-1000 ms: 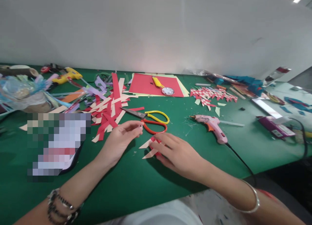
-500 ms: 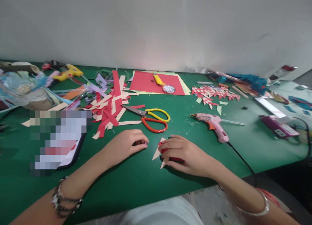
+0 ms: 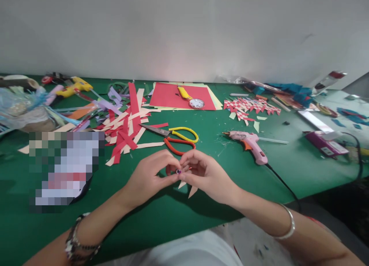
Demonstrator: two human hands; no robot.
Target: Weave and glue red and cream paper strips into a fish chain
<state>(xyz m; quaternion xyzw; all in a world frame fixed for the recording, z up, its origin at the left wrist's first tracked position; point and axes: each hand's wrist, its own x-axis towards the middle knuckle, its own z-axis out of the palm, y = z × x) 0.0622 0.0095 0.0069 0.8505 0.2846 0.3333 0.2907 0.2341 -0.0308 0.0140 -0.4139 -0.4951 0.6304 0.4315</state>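
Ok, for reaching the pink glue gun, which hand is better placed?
Probably the right hand: the pink glue gun lies on that side. The left hand is farther off, with the right between. The two hands are together, though, so neither looks free.

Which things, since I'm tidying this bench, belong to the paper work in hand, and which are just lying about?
Likely part of the job: paper piece with pale points, at the right hand; red and pale strips; scissors; pink glue gun; checkered pieces.

Apparently just lying about: yellow glue gun; purple box; blue scraps.
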